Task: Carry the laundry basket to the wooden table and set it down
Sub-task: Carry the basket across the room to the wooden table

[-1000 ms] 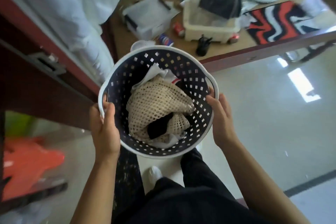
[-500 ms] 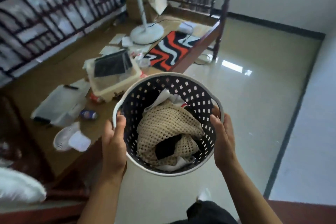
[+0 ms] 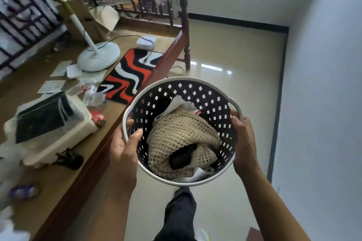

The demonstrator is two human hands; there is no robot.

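At the far left, a wooden platform [image 3: 58, 178] with a dark red edge carries a cream plastic storage bin [image 3: 58, 139], a crushed red can [image 3: 99, 118] just beside the bin, a white fan base [image 3: 99, 56] and an orange, black and white rug [image 3: 127, 76] near the platform's edge. The left hand [image 3: 123, 143] grips the left rim of the laundry basket [image 3: 195, 92], thumb hooked inside over the perforated wall. The round, dark basket with its white rim is held in the air above the glossy tiled floor [image 3: 235, 64], beside the platform's edge, and contains a beige mesh garment [image 3: 180, 135] over dark and white clothes. The right hand [image 3: 243, 143] clasps the right rim by the handle. A dark trouser leg [image 3: 181, 209] shows below the basket.
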